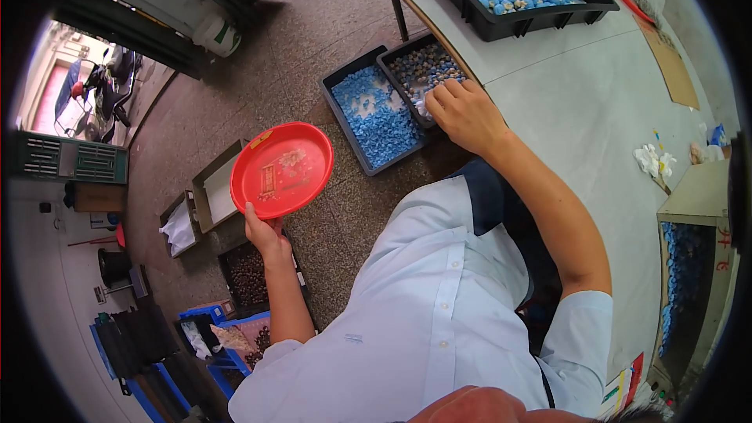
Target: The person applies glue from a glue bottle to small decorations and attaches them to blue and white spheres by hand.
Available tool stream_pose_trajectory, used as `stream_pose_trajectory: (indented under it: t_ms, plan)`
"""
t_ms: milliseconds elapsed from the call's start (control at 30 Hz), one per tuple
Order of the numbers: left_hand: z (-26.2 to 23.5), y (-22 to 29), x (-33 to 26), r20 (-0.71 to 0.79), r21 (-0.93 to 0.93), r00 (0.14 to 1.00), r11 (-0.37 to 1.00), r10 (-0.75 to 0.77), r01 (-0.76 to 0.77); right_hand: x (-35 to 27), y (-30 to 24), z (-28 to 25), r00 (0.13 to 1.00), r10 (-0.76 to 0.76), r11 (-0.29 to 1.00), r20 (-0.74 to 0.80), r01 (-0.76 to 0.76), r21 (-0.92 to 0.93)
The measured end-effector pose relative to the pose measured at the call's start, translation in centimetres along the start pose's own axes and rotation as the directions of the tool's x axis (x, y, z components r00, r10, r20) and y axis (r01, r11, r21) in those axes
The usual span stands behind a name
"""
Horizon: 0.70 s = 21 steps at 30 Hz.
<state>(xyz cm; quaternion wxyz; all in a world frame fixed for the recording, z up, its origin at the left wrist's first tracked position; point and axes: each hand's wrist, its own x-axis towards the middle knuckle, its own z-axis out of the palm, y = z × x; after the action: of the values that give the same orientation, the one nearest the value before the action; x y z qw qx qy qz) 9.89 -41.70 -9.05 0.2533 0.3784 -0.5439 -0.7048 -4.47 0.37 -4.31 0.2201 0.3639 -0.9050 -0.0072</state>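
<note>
A round red plastic basin (301, 180), shallow and with a worn printed pattern on its floor, hangs over the left of the floor. My left hand (265, 235) grips its near rim, thumb on the inner side. My right hand (465, 113) is at the table edge, its fingers curled down over a black bin (407, 70) of small brown, grey and blue pieces. Whatever those fingertips hold is hidden under the hand. Beside that bin, a larger dark bin (366, 166) contains many small light-blue pieces.
A black tray (513, 27) of blue balls stands on the pale table (580, 102). An open box (205, 204), a smaller box with white material (180, 227) and a crate of dark pieces (247, 274) lie on the floor at left. A cabinet (701, 188) stands at right.
</note>
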Motion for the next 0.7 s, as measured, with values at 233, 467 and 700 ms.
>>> stream_pose_trajectory:
  t_ms: [233, 467, 700]
  plan:
    - [5.1, 1.4, -3.3, 0.157, -0.068, 0.987, 0.997, -0.023, 0.034, -3.8, 2.1, 0.8, 0.996, -0.026, 0.986, 0.089, 0.04, -0.16]
    - [5.0, 3.3, -8.6, 0.205, -0.178, 0.979, 0.984, 0.005, 0.032, -3.8, 2.4, 1.3, 0.985, 0.022, 0.998, 0.173, -0.013, -0.054]
    - [1.4, 4.4, -12.3, 0.145, -0.278, 0.985, 0.96, 0.09, -0.047, -3.5, 3.2, 0.8, 0.972, -0.016, 0.998, 0.236, 0.0, 0.067]
